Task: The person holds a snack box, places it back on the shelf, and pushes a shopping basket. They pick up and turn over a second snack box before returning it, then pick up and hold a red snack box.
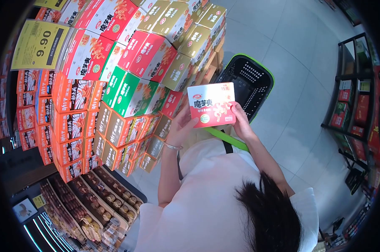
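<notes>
A white and red snack box (pixel 212 105) with Chinese lettering is held upright in front of my body, its printed front facing me. At its left edge is my left hand (pixel 182 124), fingers closed against the side of the box. My right hand (pixel 241 121) grips the box's right edge, thumb at the front. Just beyond the box stands a black shopping basket (pixel 252 77) with a green rim. Its green handle crosses below the box near my waist.
Stacked snack boxes (pixel 146 54) in red, green, gold and orange rise at the left, with a yellow price sign (pixel 39 44) showing 9.90. Bins of packaged food (pixel 91 206) are at lower left. A shelf rack (pixel 348 105) stands at the right, across the tiled floor (pixel 299 84).
</notes>
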Motion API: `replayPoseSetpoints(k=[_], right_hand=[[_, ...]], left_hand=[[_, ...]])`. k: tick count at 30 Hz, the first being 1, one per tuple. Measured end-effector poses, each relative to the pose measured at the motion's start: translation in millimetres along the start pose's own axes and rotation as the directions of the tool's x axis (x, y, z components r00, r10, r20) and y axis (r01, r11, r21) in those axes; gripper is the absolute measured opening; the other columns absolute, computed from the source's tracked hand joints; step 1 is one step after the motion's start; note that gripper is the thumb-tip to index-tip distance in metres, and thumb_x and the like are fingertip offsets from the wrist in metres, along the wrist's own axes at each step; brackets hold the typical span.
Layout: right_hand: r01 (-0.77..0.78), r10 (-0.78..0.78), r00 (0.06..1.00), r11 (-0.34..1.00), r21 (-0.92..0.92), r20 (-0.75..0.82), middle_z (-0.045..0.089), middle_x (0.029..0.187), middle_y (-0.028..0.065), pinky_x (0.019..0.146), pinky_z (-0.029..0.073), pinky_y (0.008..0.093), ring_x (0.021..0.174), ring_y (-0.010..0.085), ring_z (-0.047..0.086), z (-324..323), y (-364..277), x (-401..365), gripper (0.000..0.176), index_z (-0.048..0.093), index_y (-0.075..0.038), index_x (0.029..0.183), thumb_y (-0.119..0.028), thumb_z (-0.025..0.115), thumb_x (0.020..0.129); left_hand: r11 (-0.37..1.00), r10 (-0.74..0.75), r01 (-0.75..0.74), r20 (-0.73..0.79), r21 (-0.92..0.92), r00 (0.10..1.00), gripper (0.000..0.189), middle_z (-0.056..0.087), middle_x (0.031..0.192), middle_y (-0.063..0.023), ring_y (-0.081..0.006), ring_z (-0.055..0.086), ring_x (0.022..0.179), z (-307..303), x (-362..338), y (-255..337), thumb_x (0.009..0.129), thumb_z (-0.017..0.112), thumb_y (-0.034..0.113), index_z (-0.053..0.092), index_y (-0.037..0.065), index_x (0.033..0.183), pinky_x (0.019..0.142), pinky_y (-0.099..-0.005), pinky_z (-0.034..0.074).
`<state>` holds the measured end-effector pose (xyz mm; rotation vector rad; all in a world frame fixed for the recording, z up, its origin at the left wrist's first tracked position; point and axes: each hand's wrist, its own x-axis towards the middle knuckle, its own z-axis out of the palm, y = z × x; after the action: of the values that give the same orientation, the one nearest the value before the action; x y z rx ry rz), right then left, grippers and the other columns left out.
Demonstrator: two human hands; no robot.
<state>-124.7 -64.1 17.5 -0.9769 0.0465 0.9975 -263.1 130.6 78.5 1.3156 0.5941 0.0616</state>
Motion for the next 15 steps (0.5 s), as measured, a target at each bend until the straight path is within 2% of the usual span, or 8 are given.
replayPoseSetpoints(k=[1,2,3,4,6,7,9,15], right_hand=[[0.005,-0.005,1.000,1.000,0.000,-0.004,0.058,0.122,0.0056,0.097,0.045,0.0279,0.114,0.0102,0.056,1.6,-1.6,-0.9,0.044,0.044,-0.003,0.131,-0.034,0.053,0.100],[0.013,-0.013,1.000,1.000,0.011,-0.022,0.059,0.118,0.0045,0.092,0.045,0.0245,0.107,0.0074,0.057,3.4,-2.8,-1.6,0.044,0.044,-0.003,0.131,-0.034,0.053,0.100],[0.019,-0.018,0.999,1.000,0.022,-0.041,0.060,0.115,0.0034,0.086,0.045,0.0211,0.100,0.0046,0.058,4.1,-3.2,-2.2,0.045,0.043,-0.003,0.131,-0.034,0.053,0.100],[0.019,-0.018,0.999,1.000,0.023,-0.042,0.060,0.115,0.0034,0.086,0.045,0.0211,0.100,0.0046,0.058,1.5,-1.7,-1.3,0.045,0.043,-0.003,0.131,-0.034,0.053,0.100],[0.026,-0.026,0.999,1.000,0.016,-0.020,0.062,0.106,0.0000,0.071,0.040,0.0152,0.082,-0.0009,0.053,-7.9,5.9,3.0,0.044,0.045,-0.003,0.130,-0.034,0.053,0.100],[0.024,-0.024,1.000,1.000,0.019,-0.020,0.062,0.106,0.0000,0.071,0.040,0.0152,0.082,-0.0009,0.053,-12.9,9.3,4.8,0.044,0.045,-0.003,0.130,-0.034,0.053,0.100],[-0.013,0.013,0.999,1.000,0.009,0.039,0.059,0.128,0.0049,0.097,0.043,0.0272,0.113,0.0095,0.056,-17.8,10.9,6.8,0.054,0.042,-0.003,0.141,-0.036,0.053,0.099],[0.002,-0.003,0.998,1.000,0.016,0.058,0.058,0.131,0.0064,0.100,0.044,0.0296,0.118,0.0124,0.056,-13.6,9.9,8.2,0.055,0.040,-0.003,0.142,-0.035,0.053,0.099]], left_hand=[[1.000,-0.018,0.018,-0.004,-0.019,1.000,0.069,0.056,0.135,-0.0109,-0.0174,0.058,0.118,2.7,-0.2,3.1,0.091,0.064,0.005,0.030,0.004,0.152,0.101,-0.0337,0.047],[0.999,-0.037,0.037,-0.009,-0.038,0.999,0.066,0.057,0.133,-0.0107,-0.0161,0.057,0.118,5.1,0.2,5.9,0.092,0.063,0.004,0.032,0.001,0.150,0.104,-0.0337,0.045],[0.999,-0.037,0.037,-0.006,-0.037,0.999,0.066,0.057,0.133,-0.0107,-0.0161,0.057,0.118,4.8,1.2,4.7,0.092,0.063,0.004,0.032,0.001,0.150,0.104,-0.0337,0.045],[1.000,-0.028,0.028,0.008,0.000,1.000,0.070,0.054,0.136,-0.0117,-0.0178,0.057,0.119,3.2,2.2,2.3,0.091,0.065,0.006,0.030,0.004,0.152,0.101,-0.0339,0.046],[0.999,-0.022,0.021,0.022,0.040,1.000,0.073,0.052,0.140,-0.0128,-0.0196,0.057,0.119,3.0,2.4,2.8,0.091,0.066,0.008,0.027,0.007,0.153,0.099,-0.0341,0.048],[0.999,-0.017,0.016,0.022,0.050,1.000,0.074,0.052,0.140,-0.0128,-0.0195,0.057,0.119,3.6,2.4,3.4,0.091,0.066,0.009,0.027,0.007,0.154,0.099,-0.0340,0.048],[0.998,-0.012,0.011,0.023,0.062,1.000,0.075,0.052,0.140,-0.0128,-0.0195,0.057,0.119,3.5,2.2,3.6,0.091,0.067,0.009,0.026,0.007,0.154,0.100,-0.0339,0.048],[0.999,0.004,-0.005,0.029,0.043,1.000,0.074,0.051,0.140,-0.0129,-0.0192,0.057,0.119,0.9,2.2,2.8,0.092,0.066,0.007,0.026,0.007,0.154,0.099,-0.0338,0.049]])
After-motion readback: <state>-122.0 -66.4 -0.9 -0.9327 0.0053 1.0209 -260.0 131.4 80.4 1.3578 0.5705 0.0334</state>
